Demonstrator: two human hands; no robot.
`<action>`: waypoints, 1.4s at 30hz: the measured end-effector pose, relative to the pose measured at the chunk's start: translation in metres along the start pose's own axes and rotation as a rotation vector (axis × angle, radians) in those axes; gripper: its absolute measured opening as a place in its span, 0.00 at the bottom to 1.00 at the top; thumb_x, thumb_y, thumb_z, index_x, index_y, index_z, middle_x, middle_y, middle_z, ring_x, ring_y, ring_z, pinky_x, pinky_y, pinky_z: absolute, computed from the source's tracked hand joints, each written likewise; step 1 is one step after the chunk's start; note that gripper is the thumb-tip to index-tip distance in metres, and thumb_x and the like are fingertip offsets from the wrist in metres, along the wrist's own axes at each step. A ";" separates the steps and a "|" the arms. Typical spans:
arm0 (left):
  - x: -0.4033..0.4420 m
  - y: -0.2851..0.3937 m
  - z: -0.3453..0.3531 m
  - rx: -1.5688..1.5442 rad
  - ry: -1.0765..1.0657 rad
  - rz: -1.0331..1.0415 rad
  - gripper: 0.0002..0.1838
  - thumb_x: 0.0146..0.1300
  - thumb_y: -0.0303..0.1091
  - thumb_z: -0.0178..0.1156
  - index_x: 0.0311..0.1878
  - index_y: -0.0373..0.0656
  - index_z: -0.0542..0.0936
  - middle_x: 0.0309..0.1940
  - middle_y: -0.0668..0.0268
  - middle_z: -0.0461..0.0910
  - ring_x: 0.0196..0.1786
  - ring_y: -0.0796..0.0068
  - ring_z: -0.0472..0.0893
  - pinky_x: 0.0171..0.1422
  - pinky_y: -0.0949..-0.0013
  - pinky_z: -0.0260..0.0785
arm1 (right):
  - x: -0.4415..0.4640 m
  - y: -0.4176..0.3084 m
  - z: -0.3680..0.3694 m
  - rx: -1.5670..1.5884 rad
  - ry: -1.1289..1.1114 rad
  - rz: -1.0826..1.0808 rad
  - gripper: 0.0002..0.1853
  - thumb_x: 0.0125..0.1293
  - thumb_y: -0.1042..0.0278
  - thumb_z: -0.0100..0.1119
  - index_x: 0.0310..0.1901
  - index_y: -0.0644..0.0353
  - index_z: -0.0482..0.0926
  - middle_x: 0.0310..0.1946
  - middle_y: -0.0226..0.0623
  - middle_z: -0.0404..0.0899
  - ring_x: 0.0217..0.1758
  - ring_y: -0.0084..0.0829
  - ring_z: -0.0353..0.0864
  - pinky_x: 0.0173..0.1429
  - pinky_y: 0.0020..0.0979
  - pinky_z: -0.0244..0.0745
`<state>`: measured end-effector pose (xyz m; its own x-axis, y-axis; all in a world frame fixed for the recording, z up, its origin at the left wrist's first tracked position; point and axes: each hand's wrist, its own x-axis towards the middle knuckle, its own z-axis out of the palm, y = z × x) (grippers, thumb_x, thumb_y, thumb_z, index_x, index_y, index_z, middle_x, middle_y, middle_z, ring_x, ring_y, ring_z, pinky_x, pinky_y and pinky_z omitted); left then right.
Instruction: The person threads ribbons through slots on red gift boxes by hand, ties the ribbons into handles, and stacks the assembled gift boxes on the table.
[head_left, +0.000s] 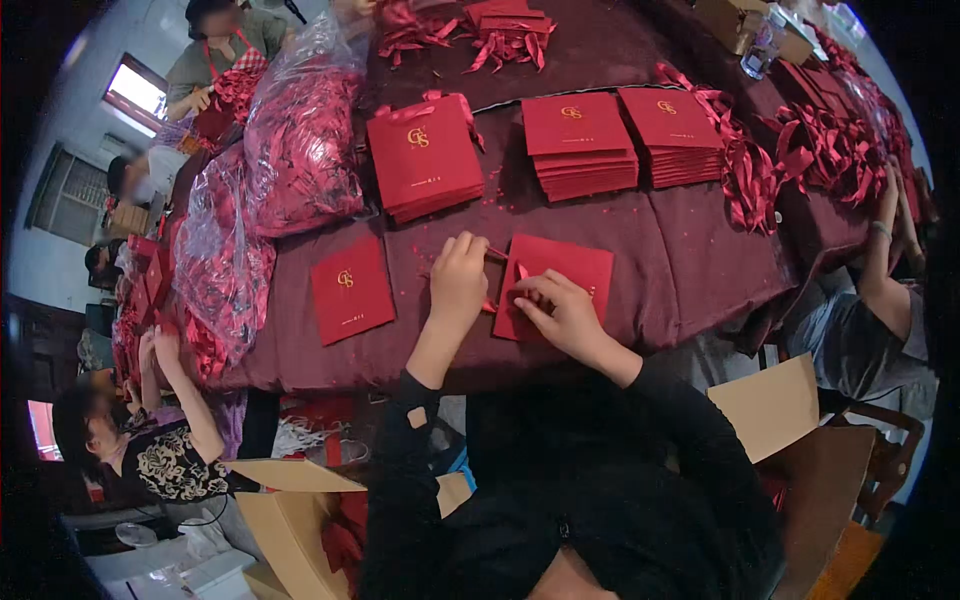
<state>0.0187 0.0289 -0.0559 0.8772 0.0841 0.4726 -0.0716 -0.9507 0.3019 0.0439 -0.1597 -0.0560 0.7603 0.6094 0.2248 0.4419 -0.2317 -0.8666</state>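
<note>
A red paper bag (585, 262) lies flat on the dark red tablecloth (690, 285) in front of me. Over its middle, my right hand (560, 308) is closed, thumb and fingers together at a bit of red ribbon. Just off the bag's left edge is my left hand (462, 275), its fingers pinched on a thin red ribbon. Further left, a single red bag (352, 290) with a gold logo lies flat. Behind my hands stand stacks of red bags, one at the left (425, 155) and two at the right (580, 145), (672, 135).
Clear plastic sacks of red ribbons (305, 150) stand at the left. Loose ribbons (750, 175) hang beside the right stacks. People work at the left (180, 440) and right (880, 290) edges. Open cardboard boxes (290, 530) are below the table.
</note>
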 end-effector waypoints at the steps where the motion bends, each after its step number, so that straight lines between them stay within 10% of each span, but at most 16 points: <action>1: 0.004 -0.003 -0.001 0.003 0.000 0.004 0.09 0.50 0.20 0.54 0.36 0.39 0.77 0.34 0.60 0.74 0.40 0.55 0.75 0.44 0.57 0.71 | 0.000 -0.003 -0.001 -0.019 -0.012 -0.008 0.13 0.61 0.68 0.62 0.47 0.57 0.78 0.33 0.40 0.74 0.34 0.41 0.78 0.38 0.36 0.74; 9: 0.008 -0.008 0.001 0.010 0.014 -0.071 0.04 0.58 0.25 0.54 0.34 0.40 0.78 0.32 0.59 0.75 0.39 0.55 0.76 0.42 0.56 0.71 | -0.006 -0.015 -0.002 -0.190 -0.043 -0.071 0.33 0.53 0.53 0.70 0.56 0.65 0.72 0.52 0.47 0.70 0.43 0.44 0.77 0.46 0.40 0.76; 14: 0.004 -0.009 -0.016 0.045 0.086 -0.069 0.03 0.57 0.30 0.58 0.31 0.43 0.81 0.30 0.63 0.76 0.37 0.58 0.76 0.41 0.58 0.70 | -0.041 -0.030 -0.003 -0.885 -0.247 -0.392 0.42 0.50 0.42 0.65 0.57 0.72 0.71 0.59 0.50 0.68 0.51 0.41 0.70 0.50 0.37 0.69; 22: 0.014 -0.024 -0.110 -0.197 0.517 -0.329 0.07 0.65 0.31 0.56 0.39 0.37 0.79 0.39 0.60 0.80 0.43 0.63 0.79 0.46 0.66 0.70 | -0.007 -0.065 -0.072 -0.583 -0.138 -0.745 0.23 0.46 0.71 0.61 0.48 0.64 0.79 0.46 0.39 0.81 0.38 0.34 0.77 0.38 0.34 0.75; 26: 0.012 -0.047 -0.112 -0.480 0.635 -0.513 0.12 0.71 0.33 0.51 0.49 0.35 0.78 0.44 0.61 0.81 0.46 0.73 0.79 0.50 0.72 0.69 | 0.081 -0.089 -0.090 0.063 0.209 -0.311 0.15 0.61 0.69 0.65 0.49 0.61 0.77 0.40 0.38 0.82 0.36 0.30 0.80 0.43 0.29 0.75; 31: 0.039 -0.061 -0.085 -0.754 0.587 -0.600 0.23 0.74 0.41 0.47 0.61 0.30 0.71 0.57 0.53 0.76 0.60 0.70 0.74 0.64 0.71 0.62 | 0.196 -0.064 -0.056 0.915 0.075 0.362 0.10 0.63 0.70 0.63 0.44 0.63 0.75 0.38 0.37 0.80 0.37 0.27 0.80 0.43 0.31 0.77; 42: 0.084 -0.080 -0.050 -0.708 0.512 -0.740 0.26 0.73 0.43 0.46 0.63 0.30 0.69 0.61 0.49 0.72 0.65 0.61 0.71 0.68 0.66 0.60 | 0.264 -0.031 0.014 0.751 0.303 0.302 0.09 0.62 0.72 0.64 0.41 0.63 0.76 0.34 0.31 0.80 0.36 0.22 0.77 0.43 0.25 0.72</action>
<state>0.0745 0.1270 0.0008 0.5312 0.8190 0.2170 -0.0116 -0.2490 0.9684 0.2243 0.0196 0.0240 0.9360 0.3491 -0.0459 -0.1496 0.2763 -0.9494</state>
